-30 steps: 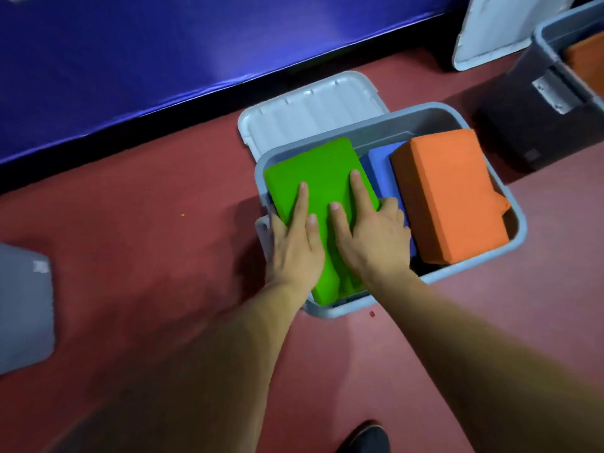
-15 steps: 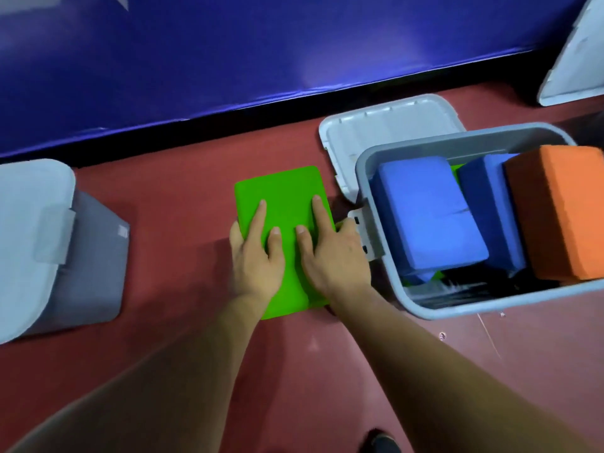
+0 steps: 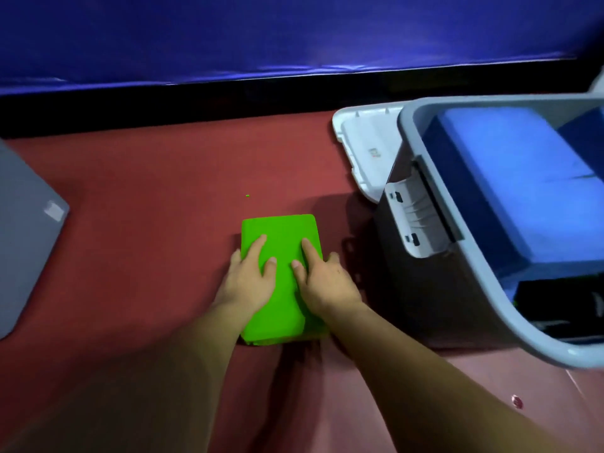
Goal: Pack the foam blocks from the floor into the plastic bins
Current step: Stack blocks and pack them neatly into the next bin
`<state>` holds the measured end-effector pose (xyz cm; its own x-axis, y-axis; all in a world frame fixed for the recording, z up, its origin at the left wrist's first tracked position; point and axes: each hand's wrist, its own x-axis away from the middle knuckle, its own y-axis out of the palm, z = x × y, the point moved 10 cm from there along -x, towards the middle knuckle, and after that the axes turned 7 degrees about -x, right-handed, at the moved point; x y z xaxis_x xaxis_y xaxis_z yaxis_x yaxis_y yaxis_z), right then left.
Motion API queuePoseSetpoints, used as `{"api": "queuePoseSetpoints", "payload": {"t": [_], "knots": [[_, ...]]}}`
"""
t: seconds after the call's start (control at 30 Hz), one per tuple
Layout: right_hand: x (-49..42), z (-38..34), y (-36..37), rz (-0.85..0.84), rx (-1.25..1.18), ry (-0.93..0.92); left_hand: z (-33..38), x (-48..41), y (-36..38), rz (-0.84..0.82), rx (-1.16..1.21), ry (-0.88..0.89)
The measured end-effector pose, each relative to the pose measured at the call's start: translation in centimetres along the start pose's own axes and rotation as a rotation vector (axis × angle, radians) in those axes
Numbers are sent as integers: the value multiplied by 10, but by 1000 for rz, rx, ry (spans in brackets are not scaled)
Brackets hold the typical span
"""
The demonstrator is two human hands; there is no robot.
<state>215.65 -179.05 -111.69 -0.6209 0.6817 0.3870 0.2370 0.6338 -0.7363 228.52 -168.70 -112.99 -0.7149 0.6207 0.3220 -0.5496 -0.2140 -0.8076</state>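
Note:
A green foam block lies on the red floor in the middle of the view, left of the bin. My left hand grips its left side and my right hand its right side, fingers spread over the top. The grey plastic bin stands at the right, with a white latch on its near end. Inside it lies a blue foam block, and a second blue block shows at the frame's right edge.
A white bin lid lies flat behind the bin's left corner. Another grey bin sits at the left edge. A blue padded wall with a black base strip runs along the back.
Both hands have carried the green block out of the bin, leftward and down to the floor beside it. The view has shifted left, so the orange block is out of frame.

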Motion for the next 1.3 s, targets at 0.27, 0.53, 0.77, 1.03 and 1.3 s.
{"api": "queuePoseSetpoints", "payload": {"t": [0.27,0.53,0.77,1.03,1.3], "knots": [[-25,-45,-35,-63,191,-93,51,-28,-62,134,-138,-6],[8,-124,-181,196,110,-244,134,13,-151,371,94,195],[79,-119,-288,544,66,-234,231,61,-177,365,178,398],[130,26,-340,680,170,139,321,100,-104,237,29,564],[138,112,-349,600,29,217,342,110,-26,171,-205,509]]}}
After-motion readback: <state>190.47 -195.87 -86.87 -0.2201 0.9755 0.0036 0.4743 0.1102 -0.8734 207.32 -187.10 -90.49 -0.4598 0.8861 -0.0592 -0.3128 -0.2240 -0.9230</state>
